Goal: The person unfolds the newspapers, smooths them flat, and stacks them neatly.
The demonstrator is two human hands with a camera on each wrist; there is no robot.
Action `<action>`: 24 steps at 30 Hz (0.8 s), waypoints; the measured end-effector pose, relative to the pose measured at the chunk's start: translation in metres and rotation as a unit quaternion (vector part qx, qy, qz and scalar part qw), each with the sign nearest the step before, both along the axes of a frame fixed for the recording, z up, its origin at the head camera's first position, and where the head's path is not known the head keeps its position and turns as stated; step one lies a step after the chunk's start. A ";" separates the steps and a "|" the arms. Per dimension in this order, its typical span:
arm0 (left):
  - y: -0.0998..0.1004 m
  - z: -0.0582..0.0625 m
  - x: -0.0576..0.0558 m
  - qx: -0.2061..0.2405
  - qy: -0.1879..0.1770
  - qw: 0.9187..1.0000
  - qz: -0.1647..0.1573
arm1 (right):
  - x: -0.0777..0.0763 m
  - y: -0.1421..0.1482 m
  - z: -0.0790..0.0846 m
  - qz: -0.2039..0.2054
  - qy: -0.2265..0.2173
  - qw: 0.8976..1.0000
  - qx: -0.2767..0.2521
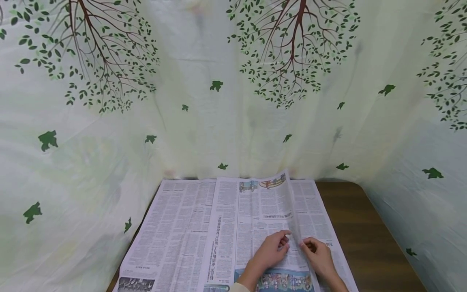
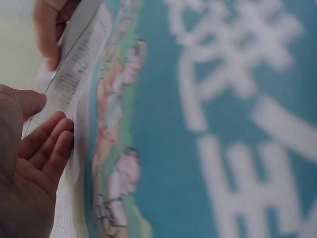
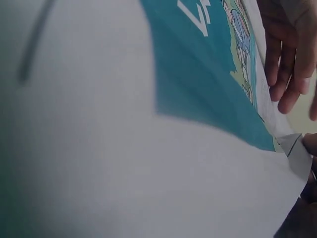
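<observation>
A newspaper sheet (image 1: 262, 227) with printed columns and a blue illustrated strip lies over other sheets, its right edge lifted and curling up. My right hand (image 1: 319, 257) pinches that raised edge between thumb and fingers; the right wrist view shows the fingertips (image 3: 310, 144) at a bent corner of the paper. Just left of the edge is my left hand (image 1: 270, 250), its index finger extended and the others loosely bent. In the left wrist view, this left hand (image 2: 37, 183) has its fingers apart, close against the paper, with nothing gripped between them.
More newspaper (image 1: 171, 227) spreads beneath and to the left, with a dark photo at its near corner. Brown wooden tabletop (image 1: 368, 239) shows on the right. A pale curtain (image 1: 189, 138) printed with trees and green leaves hangs behind and along both sides.
</observation>
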State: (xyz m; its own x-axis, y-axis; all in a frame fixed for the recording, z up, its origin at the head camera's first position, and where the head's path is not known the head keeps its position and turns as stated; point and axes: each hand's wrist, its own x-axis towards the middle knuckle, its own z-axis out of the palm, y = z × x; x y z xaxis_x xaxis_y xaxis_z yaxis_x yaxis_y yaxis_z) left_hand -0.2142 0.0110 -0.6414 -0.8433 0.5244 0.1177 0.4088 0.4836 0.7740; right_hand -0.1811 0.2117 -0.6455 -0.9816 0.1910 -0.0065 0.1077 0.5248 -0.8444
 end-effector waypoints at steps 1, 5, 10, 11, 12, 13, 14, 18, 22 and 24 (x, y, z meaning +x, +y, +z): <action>0.000 0.001 0.001 -0.008 0.010 1.000 -0.009 | 0.000 -0.001 0.000 0.001 0.001 1.000 0.001; -0.001 0.002 0.004 -0.056 0.087 0.994 -0.045 | 0.001 -0.002 -0.001 0.004 0.009 1.000 0.011; 0.000 0.000 0.004 -0.073 0.140 0.985 -0.073 | 0.001 -0.003 -0.001 0.008 0.013 1.000 0.018; 0.001 0.001 0.004 -0.072 0.146 0.984 -0.076 | 0.001 -0.003 0.000 0.007 0.011 1.000 0.019; 0.002 0.001 0.004 -0.072 0.147 0.984 -0.077 | 0.001 -0.004 0.000 0.007 0.009 1.000 0.020; 0.003 0.002 0.004 -0.070 0.146 0.984 -0.078 | 0.002 -0.004 0.000 0.006 0.005 1.000 0.022; 0.003 0.003 0.004 -0.071 0.145 0.984 -0.076 | 0.002 -0.004 0.000 0.005 0.001 1.000 0.025; 0.005 0.006 0.006 -0.089 0.131 0.985 -0.063 | 0.003 -0.005 0.001 0.000 -0.012 0.999 0.030; 0.007 0.008 0.007 -0.110 0.119 0.986 -0.050 | 0.004 -0.005 0.002 0.002 -0.018 1.000 0.024; 0.008 0.008 0.006 -0.113 0.112 0.986 -0.043 | 0.004 -0.004 0.002 0.004 -0.022 1.000 0.015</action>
State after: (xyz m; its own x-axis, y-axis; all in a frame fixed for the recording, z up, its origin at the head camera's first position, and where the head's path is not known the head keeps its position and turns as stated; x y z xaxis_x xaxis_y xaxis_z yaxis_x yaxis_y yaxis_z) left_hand -0.2081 0.0188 -0.6330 -0.7604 0.6270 0.1691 0.6048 0.5889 0.5362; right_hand -0.1769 0.2076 -0.6433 -0.9819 0.1843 -0.0436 0.1399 0.5508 -0.8228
